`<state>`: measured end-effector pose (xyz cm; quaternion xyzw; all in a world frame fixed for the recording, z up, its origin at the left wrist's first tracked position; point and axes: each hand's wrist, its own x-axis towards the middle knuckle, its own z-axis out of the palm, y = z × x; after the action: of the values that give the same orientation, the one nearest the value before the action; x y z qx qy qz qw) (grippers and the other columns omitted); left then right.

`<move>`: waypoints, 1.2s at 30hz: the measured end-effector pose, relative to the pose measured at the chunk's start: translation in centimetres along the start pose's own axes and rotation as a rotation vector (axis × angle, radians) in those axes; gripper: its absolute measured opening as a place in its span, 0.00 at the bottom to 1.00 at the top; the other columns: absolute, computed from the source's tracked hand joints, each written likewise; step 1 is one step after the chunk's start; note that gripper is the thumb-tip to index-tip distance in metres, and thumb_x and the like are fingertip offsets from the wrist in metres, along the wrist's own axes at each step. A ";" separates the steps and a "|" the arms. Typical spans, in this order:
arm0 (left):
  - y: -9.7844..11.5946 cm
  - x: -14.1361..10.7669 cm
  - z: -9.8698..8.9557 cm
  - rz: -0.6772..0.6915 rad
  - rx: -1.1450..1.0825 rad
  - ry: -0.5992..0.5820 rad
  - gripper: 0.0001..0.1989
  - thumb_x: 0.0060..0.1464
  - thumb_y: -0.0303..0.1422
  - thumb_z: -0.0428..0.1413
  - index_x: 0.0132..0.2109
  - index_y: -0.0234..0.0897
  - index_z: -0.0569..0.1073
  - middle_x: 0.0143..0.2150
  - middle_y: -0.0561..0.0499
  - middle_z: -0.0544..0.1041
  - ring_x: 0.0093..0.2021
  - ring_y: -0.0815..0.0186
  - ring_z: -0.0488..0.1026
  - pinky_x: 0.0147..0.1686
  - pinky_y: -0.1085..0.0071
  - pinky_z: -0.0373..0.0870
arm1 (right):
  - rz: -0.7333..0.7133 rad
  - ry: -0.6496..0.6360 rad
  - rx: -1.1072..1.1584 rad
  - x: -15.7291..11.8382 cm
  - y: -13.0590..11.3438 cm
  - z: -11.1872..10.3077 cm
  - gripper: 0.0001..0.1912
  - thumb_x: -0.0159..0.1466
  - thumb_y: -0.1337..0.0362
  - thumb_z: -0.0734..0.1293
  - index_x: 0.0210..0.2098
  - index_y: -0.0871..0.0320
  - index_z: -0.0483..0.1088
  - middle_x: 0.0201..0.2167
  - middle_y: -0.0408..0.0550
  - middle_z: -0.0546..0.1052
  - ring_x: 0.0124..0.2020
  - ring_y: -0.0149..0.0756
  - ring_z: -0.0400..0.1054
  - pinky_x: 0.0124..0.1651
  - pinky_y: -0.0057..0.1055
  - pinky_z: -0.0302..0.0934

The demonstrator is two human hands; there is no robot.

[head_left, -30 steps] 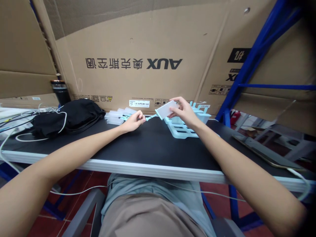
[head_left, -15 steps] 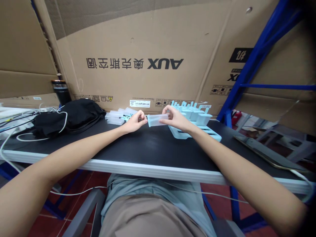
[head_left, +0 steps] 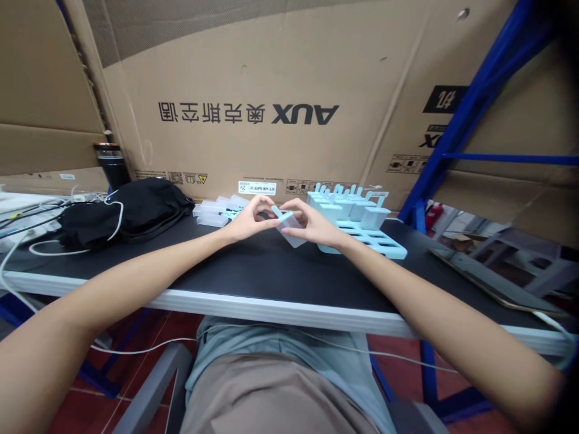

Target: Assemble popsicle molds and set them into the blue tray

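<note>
Between my two hands, just above the table, a clear popsicle mold [head_left: 293,237] with a light blue stick lid is held tilted. My right hand [head_left: 314,224] pinches its body from the right. The thumb and fingers of my left hand [head_left: 253,218] close on its lid end near the blue stick. Right behind my right hand stands a light blue mold tray [head_left: 394,248]; several lidded molds [head_left: 374,218] sit upright in its rear slots, sticks up. Beyond my left hand lie several loose clear molds [head_left: 212,213] and some blue stick lids [head_left: 231,213].
A black bag [head_left: 151,210] and white cables [head_left: 67,253] occupy the table's left side, with a dark bottle [head_left: 112,166] behind. A large cardboard sheet [head_left: 226,150] rises along the back. On the right are a flat dark device [head_left: 488,280] and a blue metal frame [head_left: 446,138].
The mold has turned from lying sideways to a tilt with its lid end up, its blue stick now visible. My left hand has moved right and closed on the lid end.
</note>
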<state>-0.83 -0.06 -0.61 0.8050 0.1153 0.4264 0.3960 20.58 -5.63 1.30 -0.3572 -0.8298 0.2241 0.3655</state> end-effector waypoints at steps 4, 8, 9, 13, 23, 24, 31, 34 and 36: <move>-0.1 -0.1 0.0 0.039 0.201 -0.023 0.34 0.54 0.41 0.61 0.62 0.43 0.54 0.60 0.41 0.66 0.62 0.55 0.62 0.57 0.58 0.60 | -0.049 0.142 -0.096 0.4 -0.6 -1.3 0.19 0.55 0.51 0.71 0.40 0.52 0.63 0.40 0.45 0.71 0.35 0.36 0.66 0.36 0.33 0.63; -0.9 -0.1 -0.5 0.076 0.695 -0.154 0.26 0.53 0.45 0.59 0.56 0.41 0.65 0.54 0.43 0.70 0.58 0.51 0.61 0.56 0.54 0.58 | -0.009 0.359 -0.318 -0.3 -2.1 -4.8 0.18 0.54 0.48 0.71 0.33 0.53 0.65 0.35 0.45 0.72 0.30 0.35 0.64 0.35 0.34 0.62; -1.2 -0.1 -0.7 0.074 0.820 -0.191 0.22 0.53 0.45 0.59 0.52 0.40 0.69 0.51 0.43 0.71 0.55 0.50 0.62 0.54 0.54 0.58 | 0.006 0.421 -0.380 -0.7 -2.5 -5.9 0.18 0.54 0.48 0.71 0.33 0.53 0.65 0.34 0.45 0.73 0.29 0.34 0.63 0.34 0.34 0.61; -2.4 0.0 -1.5 0.026 1.062 -0.198 0.12 0.55 0.41 0.55 0.42 0.38 0.71 0.43 0.44 0.71 0.47 0.53 0.65 0.47 0.58 0.62 | 0.064 0.610 -0.644 -2.7 -2.8 -10.1 0.16 0.53 0.51 0.70 0.33 0.54 0.66 0.33 0.48 0.74 0.29 0.34 0.64 0.35 0.33 0.59; -3.2 0.1 -1.8 -0.025 0.913 -0.216 0.07 0.52 0.28 0.52 0.40 0.38 0.70 0.38 0.48 0.75 0.42 0.59 0.71 0.43 0.64 0.67 | 0.314 0.432 -0.906 -4.8 -1.1 -13.9 0.11 0.47 0.67 0.63 0.33 0.55 0.67 0.30 0.50 0.74 0.27 0.36 0.64 0.34 0.34 0.57; -3.2 0.2 -1.8 -0.008 0.890 -0.218 0.09 0.52 0.26 0.52 0.41 0.38 0.70 0.38 0.48 0.75 0.41 0.59 0.72 0.43 0.64 0.67 | 0.317 0.410 -0.926 -4.7 -0.8 -13.9 0.11 0.47 0.67 0.63 0.33 0.55 0.67 0.32 0.51 0.75 0.29 0.37 0.65 0.35 0.34 0.57; -3.5 0.4 -1.8 0.053 0.850 -0.223 0.12 0.49 0.22 0.50 0.41 0.37 0.71 0.39 0.47 0.76 0.41 0.60 0.73 0.43 0.64 0.69 | 0.405 0.202 -0.954 -4.1 1.7 -13.6 0.15 0.48 0.65 0.63 0.37 0.56 0.69 0.39 0.53 0.78 0.34 0.42 0.70 0.39 0.35 0.60; -3.6 0.5 -1.9 0.069 0.887 -0.221 0.13 0.49 0.21 0.49 0.41 0.38 0.71 0.39 0.47 0.76 0.42 0.59 0.73 0.44 0.63 0.69 | 0.395 0.167 -0.942 -3.9 2.6 -13.6 0.16 0.47 0.64 0.63 0.37 0.56 0.69 0.40 0.52 0.78 0.36 0.45 0.71 0.39 0.37 0.62; -3.6 0.5 -1.9 0.076 0.899 -0.223 0.13 0.49 0.21 0.49 0.41 0.38 0.71 0.39 0.47 0.76 0.41 0.59 0.73 0.43 0.64 0.69 | 0.383 0.170 -0.939 -4.0 2.9 -13.7 0.16 0.46 0.65 0.63 0.36 0.54 0.70 0.39 0.50 0.78 0.36 0.45 0.72 0.38 0.37 0.63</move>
<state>-1.46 3.56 -2.37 0.9414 0.2157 0.2593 0.0017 34.22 -5.20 6.32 -0.6454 -0.7280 -0.1397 0.1842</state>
